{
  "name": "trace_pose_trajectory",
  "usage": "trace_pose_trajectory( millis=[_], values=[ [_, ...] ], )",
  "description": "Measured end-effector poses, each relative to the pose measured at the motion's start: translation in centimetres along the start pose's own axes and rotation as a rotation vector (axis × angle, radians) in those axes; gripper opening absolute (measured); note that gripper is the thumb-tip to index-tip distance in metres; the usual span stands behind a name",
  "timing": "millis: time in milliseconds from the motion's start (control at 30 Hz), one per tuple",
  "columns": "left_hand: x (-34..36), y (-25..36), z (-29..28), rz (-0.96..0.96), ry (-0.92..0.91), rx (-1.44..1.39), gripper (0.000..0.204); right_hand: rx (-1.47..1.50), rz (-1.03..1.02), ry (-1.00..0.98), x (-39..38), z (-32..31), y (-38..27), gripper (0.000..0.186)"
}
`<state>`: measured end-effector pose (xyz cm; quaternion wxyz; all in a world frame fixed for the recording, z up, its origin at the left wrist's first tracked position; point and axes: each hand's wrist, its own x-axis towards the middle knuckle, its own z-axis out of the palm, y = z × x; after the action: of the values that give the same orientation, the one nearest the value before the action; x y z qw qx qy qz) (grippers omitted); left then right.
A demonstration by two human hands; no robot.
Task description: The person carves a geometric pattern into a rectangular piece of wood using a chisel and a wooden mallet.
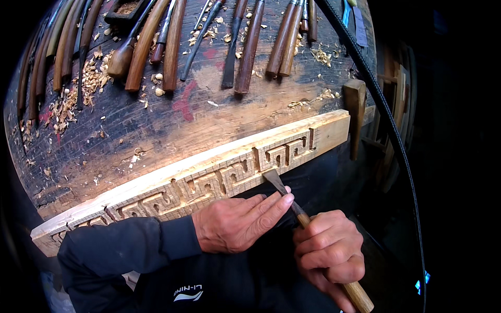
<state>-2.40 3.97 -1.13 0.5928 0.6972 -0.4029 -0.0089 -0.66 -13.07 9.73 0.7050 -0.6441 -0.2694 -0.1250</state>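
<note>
A long pale wooden strip [326, 134], carved with a meander of grooves over a pencilled grid, lies along the bench's near edge. My right hand [330, 250] wraps around the wooden handle of a chisel [274, 180], which slants up to the left. Its flat metal blade meets the strip's lower carved edge, right of the middle. My left hand [244, 221] lies just below the strip, fingers stretched together and their tips pressed on the chisel's blade near the handle. The left forearm, in a dark sleeve, covers part of the strip's left end.
Several wood-handled carving tools [249, 52] lie in a row across the dark, worn bench [156, 125]. Curled shavings [94, 75] are scattered among them. A wooden peg [355, 99] stands by the strip's right end. A black cord [389, 112] hangs down the right side.
</note>
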Motion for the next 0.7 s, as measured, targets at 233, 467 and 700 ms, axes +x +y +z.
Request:
trace_pose_trajectory(
  millis=[233,467,700],
  values=[
    [0.0,-0.1,0.0,-0.024,0.010,-0.003,0.070,-0.048,0.073,-0.029,0.7,-0.1,-0.1,0.054],
    [0.1,-0.1,-0.2,-0.053,-0.003,-0.048,0.086,-0.121,0.128,-0.048,1.7,0.4,0.3,0.047],
    [0.3,-0.2,-0.4,-0.045,-0.062,-0.032,0.095,-0.038,0.042,0.019,0.9,0.1,1.0,0.063]
  ],
)
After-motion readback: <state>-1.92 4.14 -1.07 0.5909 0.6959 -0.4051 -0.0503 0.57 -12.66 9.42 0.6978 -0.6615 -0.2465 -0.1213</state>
